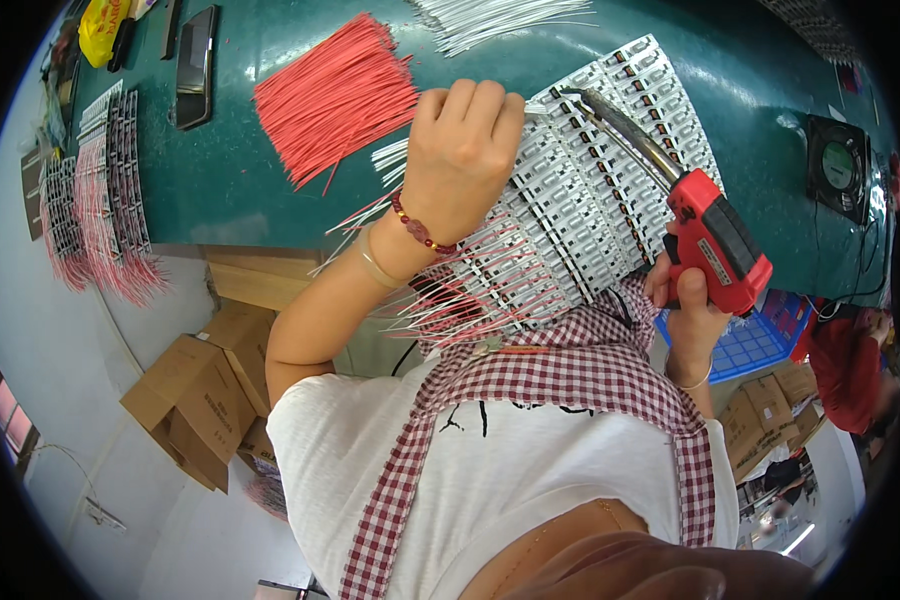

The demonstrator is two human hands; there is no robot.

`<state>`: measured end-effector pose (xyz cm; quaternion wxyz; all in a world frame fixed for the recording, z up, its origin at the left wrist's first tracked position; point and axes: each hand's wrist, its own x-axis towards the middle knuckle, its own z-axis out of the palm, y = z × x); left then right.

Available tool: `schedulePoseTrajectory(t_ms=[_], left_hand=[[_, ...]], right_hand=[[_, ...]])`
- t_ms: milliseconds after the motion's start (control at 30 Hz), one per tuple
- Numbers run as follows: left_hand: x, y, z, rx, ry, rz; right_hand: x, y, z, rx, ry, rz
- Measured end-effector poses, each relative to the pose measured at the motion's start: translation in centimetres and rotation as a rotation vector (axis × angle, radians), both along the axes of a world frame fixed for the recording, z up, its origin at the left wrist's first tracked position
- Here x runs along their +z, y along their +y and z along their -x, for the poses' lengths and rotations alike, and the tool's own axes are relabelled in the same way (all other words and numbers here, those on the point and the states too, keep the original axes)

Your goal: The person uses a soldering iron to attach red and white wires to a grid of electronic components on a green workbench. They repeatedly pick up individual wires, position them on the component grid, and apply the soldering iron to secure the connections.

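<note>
My left hand is closed over a few thin white wires, whose ends stick out at the wrist side and by the fingertips. It hovers above the left part of a panel of small white circuit boards set in rows. My right hand grips a red and black soldering gun by its handle. The gun's metal tip points at the board row beside my left fingertips; whether it touches cannot be seen. Red and white wires hang from the panel's near left rows toward my checkered apron.
A pile of red wires and a bundle of white wires lie on the green table. A phone, wired boards and a black fan are farther out. A blue basket and cardboard boxes stand below; a person's red sleeve shows right.
</note>
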<state>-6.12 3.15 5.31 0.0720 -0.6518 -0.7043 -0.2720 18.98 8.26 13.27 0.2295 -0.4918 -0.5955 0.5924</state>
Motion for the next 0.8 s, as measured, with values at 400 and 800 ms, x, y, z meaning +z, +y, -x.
schedulePoseTrajectory(t_ms=[400,800], left_hand=[[0.0,-0.6,-1.3,-0.076,-0.135,0.032],[-0.1,-0.5,-1.2,-0.065,-0.116,0.048]], right_hand=[[-0.8,-0.2,-1.1,0.062,-0.052,0.065],[-2.2,-0.2,-2.8,0.141,-0.222,-0.081]])
